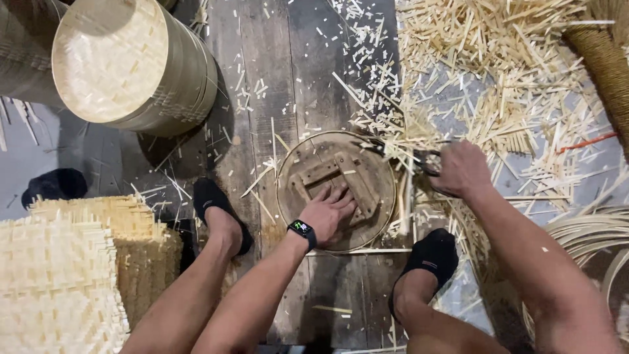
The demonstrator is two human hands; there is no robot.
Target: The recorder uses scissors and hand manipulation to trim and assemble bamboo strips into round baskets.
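— What have you got under your hands?

— A round bamboo steamer frame (pixel 336 190), lying flat on the plank floor (pixel 262 78) between my two feet. My left hand (pixel 329 211) rests on it, palm down and fingers spread over the wooden cross slats (pixel 341 177) in its middle. It isn't closed round anything, only pressing.

— And the right hand?

— My right hand (pixel 460 169) sits just off the frame's right rim, clenched on a dark cutting tool (pixel 400 152) whose tip reaches in over that rim. I can't tell exactly what kind of tool it is.

— How does the frame handle?

— Light, I'd judge, and stiff across the slats, but the thin rim looks springy and could split if squeezed. I'd hold it by the slats or with a flat palm, as now.

— What's around it?

— Loose bamboo offcuts (pixel 498 72) heaped beyond the frame on its right, finished steamer baskets (pixel 131 65) up to its left, stacked woven mats (pixel 65 275) nearer on the left.
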